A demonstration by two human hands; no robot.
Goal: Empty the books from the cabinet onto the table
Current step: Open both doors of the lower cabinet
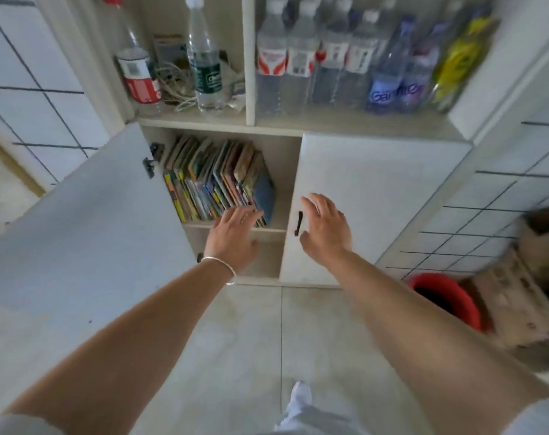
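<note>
Two bare hands reach toward the low part of a white cabinet (298,127); both arms stretch forward from the bottom of the view. At the far left the left door (88,215) stands wide open, with a dark hinge at its upper inner corner; behind it, on the inner shelf (279,226), stands a row of books (216,180), thin and colourful, leaning to the left, with a blue one at the right end of the row. The left hand (232,237), with a thin bracelet (223,266) on its wrist, is in front of the shelf edge; its fingers (245,215) are straight and a little spread, and the tips lie just at the lower ends of the rightmost books; whether they already touch the books I cannot tell, because the picture is blurred there; they hold nothing. To the right, the right hand (325,230) is open too, fingers loosely spread, in front of the closed right door (377,199) and just beside its dark handle (298,222), apart from the books. Above, on the open upper shelves, stand many plastic water bottles (298,58) and some loose cords (176,86). Further right, near the tiled wall, a red bucket (449,302) stands on the pale floor (251,340). At the bottom one white shoe (300,394) shows.
</note>
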